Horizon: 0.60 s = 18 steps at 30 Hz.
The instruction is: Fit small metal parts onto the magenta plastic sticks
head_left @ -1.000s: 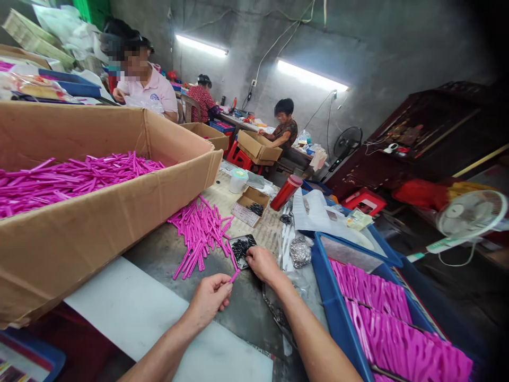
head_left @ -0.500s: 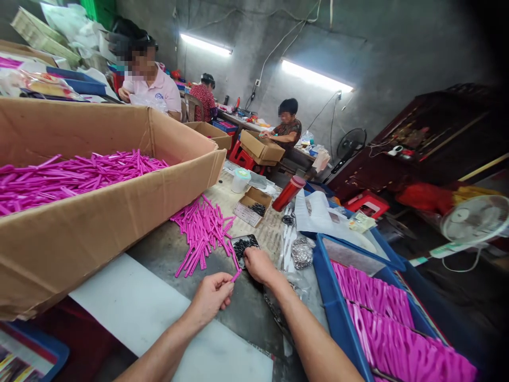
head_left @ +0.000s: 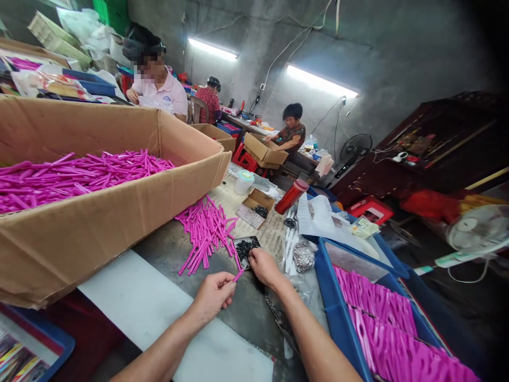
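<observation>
My left hand pinches a slim magenta plastic stick between thumb and fingers, its end poking out to the right. Just beyond, the fingertips of my right hand are closed together at the right edge of a small tray of tiny black parts. Whatever those fingertips hold is hidden. A loose pile of magenta sticks lies on the table left of the tray, and one stick from it reaches the tray's side.
A large cardboard box of magenta sticks stands at left. Behind the tray are a small carton, a lidded tub and a red flask. A blue crate holds magenta pieces at right. Several co-workers sit farther back.
The view has shifted slightly. My right fingertips have moved a little to the right along the tray's edge. My left hand still holds the stick in much the same place.
</observation>
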Tool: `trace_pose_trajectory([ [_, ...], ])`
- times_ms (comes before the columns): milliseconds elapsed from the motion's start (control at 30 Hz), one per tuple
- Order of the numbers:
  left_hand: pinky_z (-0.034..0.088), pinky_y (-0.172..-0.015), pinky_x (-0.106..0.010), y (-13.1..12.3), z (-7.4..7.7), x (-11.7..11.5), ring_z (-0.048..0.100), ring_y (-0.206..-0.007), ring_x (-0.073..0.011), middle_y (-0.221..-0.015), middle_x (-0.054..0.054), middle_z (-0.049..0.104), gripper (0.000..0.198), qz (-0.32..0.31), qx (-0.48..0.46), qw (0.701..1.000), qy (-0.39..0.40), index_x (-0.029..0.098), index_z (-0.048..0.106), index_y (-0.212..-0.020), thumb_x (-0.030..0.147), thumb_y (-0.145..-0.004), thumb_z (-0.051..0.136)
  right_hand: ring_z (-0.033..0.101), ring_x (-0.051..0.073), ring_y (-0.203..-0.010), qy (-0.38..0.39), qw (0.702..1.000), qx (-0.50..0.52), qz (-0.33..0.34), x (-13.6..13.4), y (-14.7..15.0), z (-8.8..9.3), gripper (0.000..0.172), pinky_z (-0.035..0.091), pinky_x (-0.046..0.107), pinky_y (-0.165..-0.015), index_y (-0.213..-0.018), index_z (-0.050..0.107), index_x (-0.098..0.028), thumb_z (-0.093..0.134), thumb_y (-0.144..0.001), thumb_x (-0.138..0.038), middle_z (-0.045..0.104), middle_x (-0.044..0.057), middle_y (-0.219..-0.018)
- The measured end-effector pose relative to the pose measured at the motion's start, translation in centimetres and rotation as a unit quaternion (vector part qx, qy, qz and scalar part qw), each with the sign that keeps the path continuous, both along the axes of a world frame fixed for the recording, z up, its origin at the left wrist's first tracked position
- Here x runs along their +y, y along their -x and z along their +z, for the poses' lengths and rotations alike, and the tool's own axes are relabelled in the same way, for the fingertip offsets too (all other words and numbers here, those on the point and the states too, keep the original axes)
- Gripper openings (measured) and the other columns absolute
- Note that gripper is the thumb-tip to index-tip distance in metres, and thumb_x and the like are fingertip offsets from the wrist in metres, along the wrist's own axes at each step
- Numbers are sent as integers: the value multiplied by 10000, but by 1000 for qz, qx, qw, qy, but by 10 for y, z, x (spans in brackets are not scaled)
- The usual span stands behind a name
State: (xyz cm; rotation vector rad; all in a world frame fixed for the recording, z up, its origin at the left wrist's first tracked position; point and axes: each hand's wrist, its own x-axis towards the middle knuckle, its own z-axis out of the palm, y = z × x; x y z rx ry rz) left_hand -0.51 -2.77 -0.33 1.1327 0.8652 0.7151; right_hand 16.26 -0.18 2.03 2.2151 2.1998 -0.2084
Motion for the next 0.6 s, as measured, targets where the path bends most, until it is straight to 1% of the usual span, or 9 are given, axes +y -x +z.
trace_pose_trajectory([
  [167, 302, -342, -139, 0, 2, -1, 431, -371, -51, -458, 58, 443, 105, 6, 0, 1000, 3, 125, 518, -599, 212, -643, 480, 517, 161, -761, -11, 1000, 4, -6, 3, 3, 1, 168, 309, 224, -633, -782, 567, -143, 402, -759, -168, 590, 71, -803],
  [267, 302, -337, -138, -1, 1, 0, 433, -367, -51, -456, 60, 446, 98, 8, 0, 1000, 8, 125, 528, -611, 211, -635, 488, 513, 165, -770, -15, 1000, 9, 0, 5, 4, -1, 169, 307, 230, -649, -795, 566, -144, 404, -750, -159, 583, 76, -818],
  [367, 302, -333, -136, -1, 0, 1, 435, -365, -51, -451, 61, 447, 97, 7, 0, 1000, 11, 127, 532, -596, 211, -627, 494, 512, 170, -754, -13, 1000, 18, 7, 7, 5, -3, 172, 307, 240, -653, -765, 571, -144, 400, -740, -141, 580, 76, -793],
  [600, 306, -334, -136, 1, 1, 0, 435, -369, -53, -450, 55, 455, 91, 8, -3, 1000, 9, 125, 545, -604, 198, -631, 497, 487, 164, -699, -24, 996, 83, 11, 7, 5, -3, 152, 298, 244, -629, -697, 556, -151, 411, -701, -106, 560, 61, -722],
])
